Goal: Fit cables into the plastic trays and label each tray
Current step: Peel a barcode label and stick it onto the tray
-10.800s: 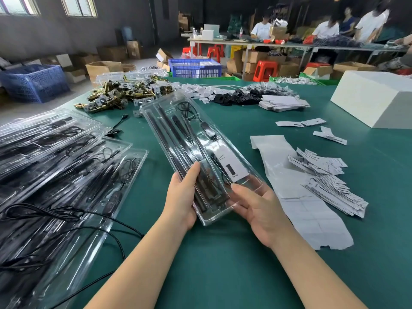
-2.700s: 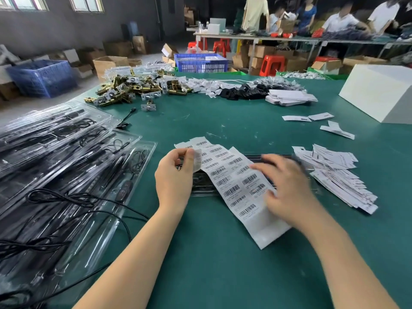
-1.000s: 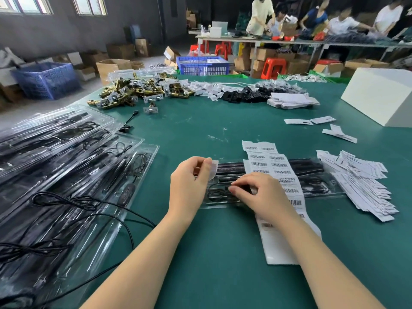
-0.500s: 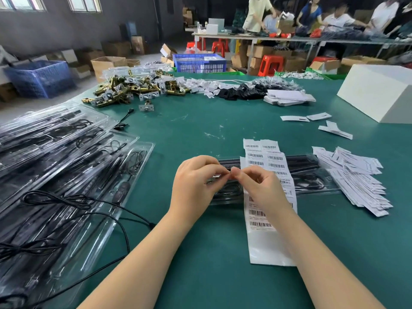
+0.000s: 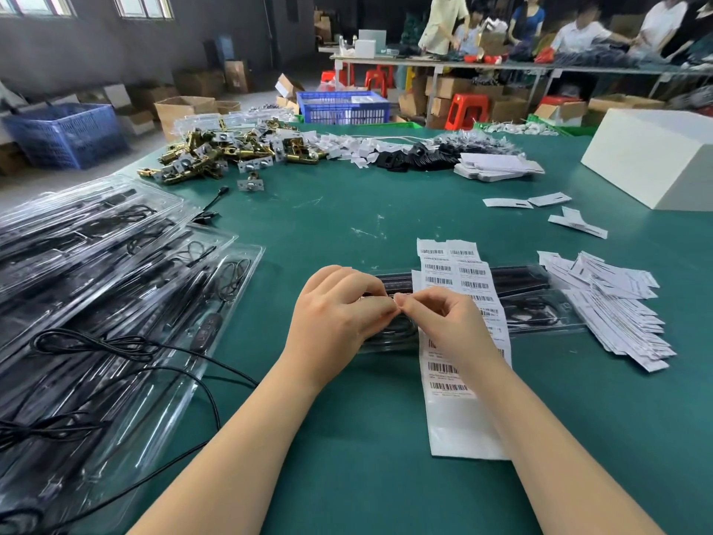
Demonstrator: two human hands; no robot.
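Observation:
A clear plastic tray (image 5: 540, 303) packed with black cables lies crosswise on the green table (image 5: 347, 210). A sheet of barcode labels (image 5: 459, 415) is draped over its middle. My left hand (image 5: 339, 310) and my right hand (image 5: 443, 322) meet fingertip to fingertip just above the tray's left end, with fingers curled. They seem to pinch a small label between them, but it is hidden by the fingers.
Stacked clear trays with cables (image 5: 108, 295) and loose black cable (image 5: 127, 349) fill the left side. White paper slips (image 5: 609, 307) lie in a pile at right. Brass hardware (image 5: 223, 152), black parts (image 5: 416, 154) and a white box (image 5: 656, 156) sit farther back. People work at a far table.
The tray was laid crosswise and the label sheet placed over it. My left hand held a peeled label a second ago; both hands have since come together fingertip to fingertip.

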